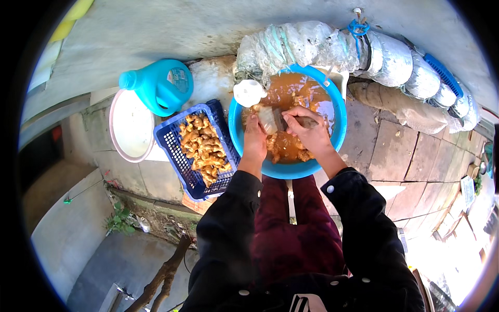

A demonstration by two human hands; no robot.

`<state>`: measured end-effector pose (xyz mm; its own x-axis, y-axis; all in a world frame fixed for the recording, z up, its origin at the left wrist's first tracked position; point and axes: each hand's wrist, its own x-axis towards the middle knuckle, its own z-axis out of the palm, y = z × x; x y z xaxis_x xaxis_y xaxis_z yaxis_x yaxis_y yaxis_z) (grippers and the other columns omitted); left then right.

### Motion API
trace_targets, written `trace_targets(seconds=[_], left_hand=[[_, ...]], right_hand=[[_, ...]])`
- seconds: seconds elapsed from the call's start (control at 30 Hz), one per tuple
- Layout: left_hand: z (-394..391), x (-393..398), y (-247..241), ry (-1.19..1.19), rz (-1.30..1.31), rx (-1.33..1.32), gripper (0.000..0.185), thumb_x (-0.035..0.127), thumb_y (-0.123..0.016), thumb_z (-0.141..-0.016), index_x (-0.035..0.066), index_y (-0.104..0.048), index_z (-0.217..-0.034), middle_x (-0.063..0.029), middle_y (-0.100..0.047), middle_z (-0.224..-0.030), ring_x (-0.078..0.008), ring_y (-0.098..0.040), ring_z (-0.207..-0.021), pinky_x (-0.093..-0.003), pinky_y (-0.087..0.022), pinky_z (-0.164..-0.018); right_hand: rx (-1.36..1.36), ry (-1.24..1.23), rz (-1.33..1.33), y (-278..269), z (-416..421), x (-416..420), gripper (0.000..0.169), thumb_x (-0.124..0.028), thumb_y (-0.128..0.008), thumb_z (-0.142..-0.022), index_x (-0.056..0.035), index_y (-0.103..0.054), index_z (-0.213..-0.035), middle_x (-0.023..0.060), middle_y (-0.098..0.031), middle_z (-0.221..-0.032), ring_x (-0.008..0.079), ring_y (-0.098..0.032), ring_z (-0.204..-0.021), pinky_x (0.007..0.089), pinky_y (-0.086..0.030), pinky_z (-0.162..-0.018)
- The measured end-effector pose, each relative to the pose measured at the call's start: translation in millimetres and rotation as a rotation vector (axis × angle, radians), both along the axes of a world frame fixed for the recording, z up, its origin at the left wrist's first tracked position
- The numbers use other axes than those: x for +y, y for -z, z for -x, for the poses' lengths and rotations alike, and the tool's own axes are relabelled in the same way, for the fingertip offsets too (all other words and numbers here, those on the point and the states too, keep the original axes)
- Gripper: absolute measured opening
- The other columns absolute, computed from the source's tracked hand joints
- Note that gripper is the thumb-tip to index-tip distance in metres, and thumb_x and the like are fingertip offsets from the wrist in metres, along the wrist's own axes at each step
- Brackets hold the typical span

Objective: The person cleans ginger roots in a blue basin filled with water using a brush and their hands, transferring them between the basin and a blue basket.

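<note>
A blue plastic basin [343, 121] of murky brown water stands before me. Lumpy ginger root [275, 150] lies in the water near its front side. My right hand [310, 126] grips the handle of what looks like a flat brush [268, 120] with pale bristles, held over the basin. Against the bristle end is my left hand [254, 142], its fingers curled; whatever may be in it is hidden. Left of the basin, a dark blue perforated plastic crate [171, 154] holds a heap of wet-looking ginger [204, 146].
A turquoise jug [173, 84] with a handle stands by a pink-rimmed white bucket [132, 126]. Plastic-wrapped pipe [304, 45] runs along the wall behind the basin, with a white rounded piece [247, 93] overhanging its rim. A blue brush [442, 74] rests on the pipe. Paving slabs [393, 152] lie rightward.
</note>
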<state>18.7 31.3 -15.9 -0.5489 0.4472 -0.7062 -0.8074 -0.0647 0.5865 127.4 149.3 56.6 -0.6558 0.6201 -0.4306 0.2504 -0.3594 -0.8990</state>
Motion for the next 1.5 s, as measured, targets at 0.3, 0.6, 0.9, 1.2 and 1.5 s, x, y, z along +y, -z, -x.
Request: trace_targets(seconds=[0.3,0.6,0.9,1.2,1.5], left_hand=[[13.6,-10.6,1.8,-0.107,-0.132,-0.201,0.029,0.027,-0.035,-0.103,0.006,-0.051,-0.115,-0.0059,-0.06,-0.108,-0.021,-0.059,-0.097,-0.0388,-0.047,-0.092],[16.2,1.0,-17.9,-0.129,-0.037,-0.321,0.035,0.036,-0.032,-0.104,0.009,-0.051,-0.115,-0.0067,-0.059,-0.098,-0.025,-0.058,-0.088,-0.035,-0.048,-0.086],[27.8,-10.6,-3.8,-0.068,-0.24,-0.404,0.037,0.045,-0.046,-0.098,0.01,-0.058,-0.105,-0.008,-0.061,-0.084,-0.017,-0.05,-0.061,-0.028,-0.038,-0.05],[13.9,4.3,-18.3,0.04,0.011,-0.291,0.06,0.064,-0.035,-0.094,0.015,-0.058,-0.12,-0.0009,-0.063,-0.117,-0.0129,-0.06,-0.095,-0.0285,-0.045,-0.067],[12.4,-2.8,-9.9,0.228,0.248,-0.058,0.085,0.082,-0.02,-0.083,0.01,-0.056,-0.11,-0.0028,-0.058,-0.081,-0.0127,-0.049,-0.059,-0.0253,-0.033,-0.05]], right_hand=[[0.043,0.011,0.029,-29.3,-0.4,-14.0,0.006,0.001,-0.064,-0.086,0.0013,-0.067,-0.092,0.0062,-0.066,-0.084,0.0104,-0.062,-0.068,0.0233,-0.05,-0.062],[0.046,-0.024,-0.02,-14.5,-0.8,-3.2,0.006,-0.004,-0.063,-0.089,-0.0009,-0.066,-0.094,0.004,-0.064,-0.085,0.0073,-0.06,-0.065,0.0217,-0.048,-0.054],[-0.036,0.186,0.014,28.8,-0.1,-2.3,0.009,-0.007,-0.062,-0.091,-0.0012,-0.065,-0.096,0.0041,-0.065,-0.083,0.0085,-0.06,-0.063,0.0208,-0.048,-0.059],[-0.021,0.083,0.156,-11.7,1.3,-0.7,0.012,-0.015,-0.063,-0.092,-0.0039,-0.066,-0.094,0.0021,-0.066,-0.081,0.0072,-0.059,-0.059,0.0208,-0.045,-0.051],[-0.034,0.241,0.241,-32.3,6.3,11.0,0.012,-0.012,-0.063,-0.091,-0.0013,-0.061,-0.085,0.0044,-0.061,-0.065,0.0088,-0.06,-0.055,0.0212,-0.046,-0.046]])
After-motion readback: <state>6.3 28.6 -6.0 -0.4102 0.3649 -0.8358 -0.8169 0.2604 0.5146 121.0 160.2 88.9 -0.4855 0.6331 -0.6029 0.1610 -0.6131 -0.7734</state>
